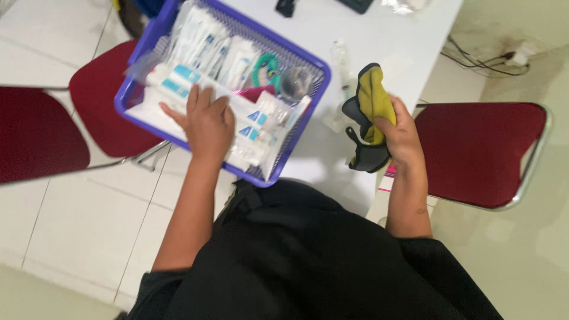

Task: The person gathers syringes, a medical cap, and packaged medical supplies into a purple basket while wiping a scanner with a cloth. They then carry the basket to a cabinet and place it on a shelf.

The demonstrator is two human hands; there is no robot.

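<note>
Over at about 10 o'clock from the person's body, the left hand [207,121] lies flat in the purple basket [137,80], fingers spread and loose on the white packets [178,77], not gripping any of them. Those packets run long-axis roughly 10 to 4 o'clock, and the fingertips point up toward 11, so they lie right under and just ahead of the fingers. That hand is way nearer them than the other one. Right hand [403,139] sits at 2 o'clock over the white table [379,35], clenched round a yellow and dark cloth [370,106]. Red chairs [480,151] either side.
</note>
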